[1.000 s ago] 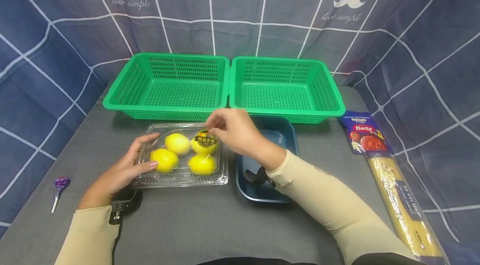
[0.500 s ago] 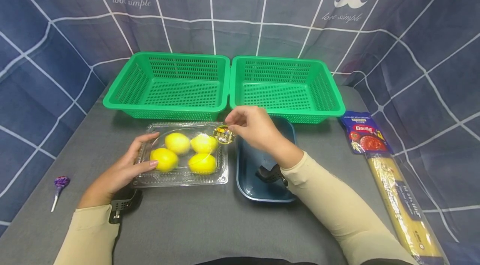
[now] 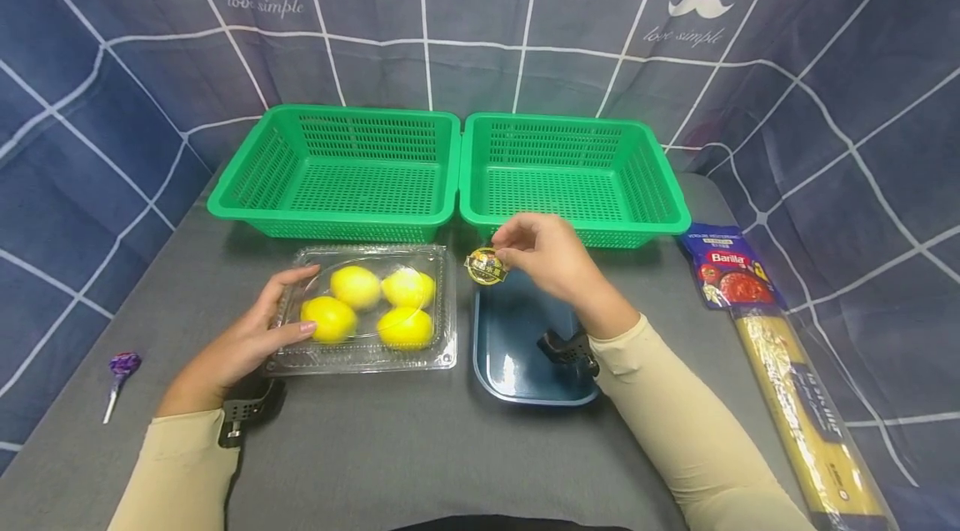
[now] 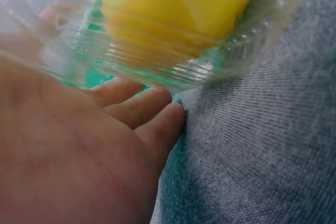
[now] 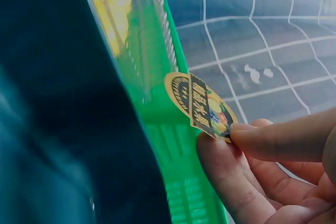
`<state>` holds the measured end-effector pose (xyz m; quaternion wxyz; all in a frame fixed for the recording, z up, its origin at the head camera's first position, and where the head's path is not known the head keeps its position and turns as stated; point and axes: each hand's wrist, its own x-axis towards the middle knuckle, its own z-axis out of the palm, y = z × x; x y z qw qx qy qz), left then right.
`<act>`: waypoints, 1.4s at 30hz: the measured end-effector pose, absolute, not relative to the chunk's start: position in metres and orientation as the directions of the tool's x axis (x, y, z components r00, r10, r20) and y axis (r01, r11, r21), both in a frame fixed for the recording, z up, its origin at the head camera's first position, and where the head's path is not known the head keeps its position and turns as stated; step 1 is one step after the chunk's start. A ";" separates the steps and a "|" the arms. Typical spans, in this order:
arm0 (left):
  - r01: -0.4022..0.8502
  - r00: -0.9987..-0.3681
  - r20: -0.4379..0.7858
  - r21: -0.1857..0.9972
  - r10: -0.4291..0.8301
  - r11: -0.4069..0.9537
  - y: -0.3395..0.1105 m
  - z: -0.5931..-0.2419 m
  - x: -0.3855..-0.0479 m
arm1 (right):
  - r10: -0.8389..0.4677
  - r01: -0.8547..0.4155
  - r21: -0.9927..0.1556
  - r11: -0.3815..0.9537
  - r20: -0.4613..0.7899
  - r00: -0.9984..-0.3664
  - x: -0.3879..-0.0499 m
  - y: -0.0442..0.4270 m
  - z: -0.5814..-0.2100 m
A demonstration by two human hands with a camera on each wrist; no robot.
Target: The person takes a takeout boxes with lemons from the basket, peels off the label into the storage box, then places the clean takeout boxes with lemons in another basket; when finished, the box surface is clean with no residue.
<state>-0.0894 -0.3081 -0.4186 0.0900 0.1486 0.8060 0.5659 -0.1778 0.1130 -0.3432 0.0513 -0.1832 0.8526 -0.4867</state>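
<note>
A clear plastic clamshell box (image 3: 367, 363) of several yellow lemons (image 3: 356, 288) lies on the grey table, its lid down. My left hand (image 3: 243, 348) rests on its left end, thumb and index finger spread over the lid. In the left wrist view straight fingers (image 4: 152, 114) lie against the box's ribbed wall. My right hand (image 3: 551, 264) pinches a round gold-and-black label sticker (image 3: 483, 266) between thumb and fingertips. Printed fruit shows on the sticker (image 5: 202, 103) in the right wrist view. It hangs above the far end of a dark blue tray (image 3: 517, 339), right of the box.
Two green baskets (image 3: 363, 181) stand side by side behind the box and tray. A Barilla sauce pouch (image 3: 731, 264) and a spaghetti pack (image 3: 810, 414) lie at the right. A lollipop (image 3: 122, 368) lies at the far left. A tile-patterned cloth (image 3: 480, 14) surrounds the table.
The right hand has moved right, carrying the sticker from the box's lid to above the tray. The left hand and the box have stayed in place.
</note>
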 end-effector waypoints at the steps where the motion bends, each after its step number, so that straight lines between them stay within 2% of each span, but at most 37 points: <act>1: 0.137 -0.940 0.023 0.939 0.341 0.316 -0.308 -0.419 -0.089 | -0.363 -0.266 -0.842 0.469 0.091 -0.927 -0.179 0.116 -0.345; 13: 0.131 -0.943 0.020 0.940 0.332 0.316 -0.308 -0.419 -0.090 | -0.398 -0.277 -0.802 0.530 0.053 -0.916 -0.181 0.153 -0.360; 28: 0.128 -0.941 0.016 0.942 0.337 0.312 -0.309 -0.420 -0.089 | -0.492 -0.236 -0.788 0.569 -0.096 -0.865 -0.182 0.166 -0.365; 42: 0.131 -0.942 0.017 0.938 0.336 0.320 -0.308 -0.419 -0.090 | -0.590 -0.386 -0.666 0.638 -0.100 -0.801 -0.180 0.160 -0.375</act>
